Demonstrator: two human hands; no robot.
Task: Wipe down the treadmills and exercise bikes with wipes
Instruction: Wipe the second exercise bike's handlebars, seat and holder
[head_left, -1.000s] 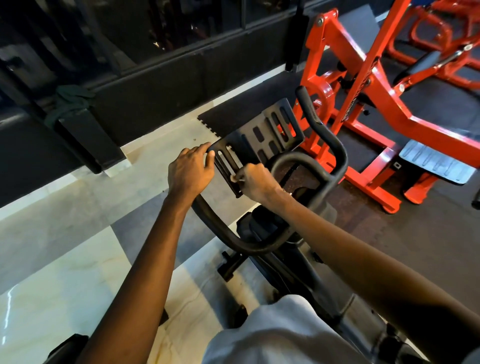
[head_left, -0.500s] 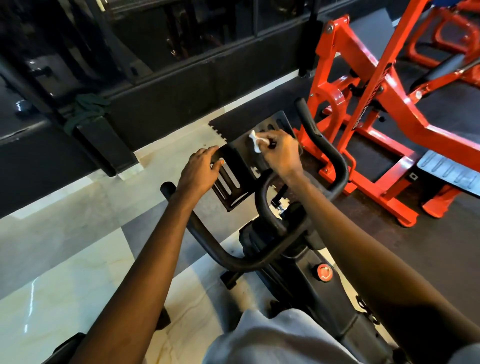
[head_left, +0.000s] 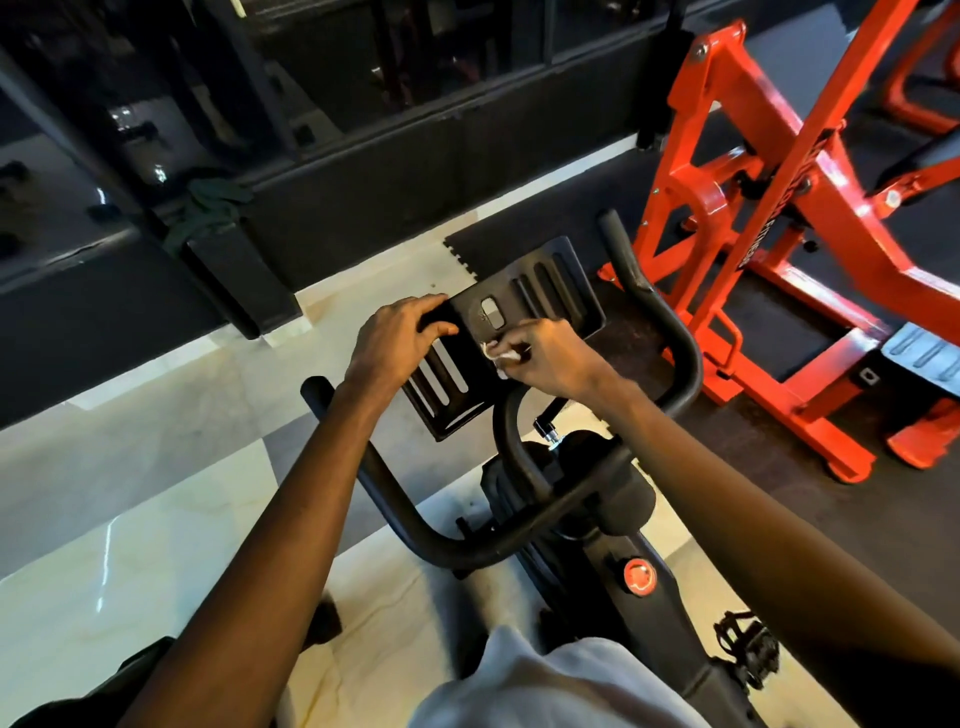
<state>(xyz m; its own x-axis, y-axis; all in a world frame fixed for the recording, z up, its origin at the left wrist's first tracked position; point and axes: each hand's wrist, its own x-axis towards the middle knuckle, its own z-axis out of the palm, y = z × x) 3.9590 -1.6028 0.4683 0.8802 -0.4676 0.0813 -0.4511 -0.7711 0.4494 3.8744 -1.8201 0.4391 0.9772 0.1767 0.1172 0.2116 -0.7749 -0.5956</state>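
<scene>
A black exercise bike stands right below me, its curved handlebar (head_left: 415, 525) looping round a slotted black console plate (head_left: 545, 291). My left hand (head_left: 395, 343) grips the plate's left edge, thumb on its face. My right hand (head_left: 545, 353) is closed on a small crumpled white wipe (head_left: 498, 356), pressed against the middle of the plate just below a small grey window. A red knob (head_left: 640, 576) sits on the bike's frame, and a black pedal (head_left: 748, 649) shows at the lower right.
An orange weight machine (head_left: 769, 208) stands close on the right, on a dark rubber mat (head_left: 769, 441). A dark glass wall with a black ledge (head_left: 363, 187) runs ahead, a green cloth (head_left: 208, 208) draped on it. Pale marble floor (head_left: 130, 519) lies to the left.
My right hand drew the wipe back down from the plate's upper right to its middle. My left hand stays on the plate's left edge. The view tilted slightly downward.
</scene>
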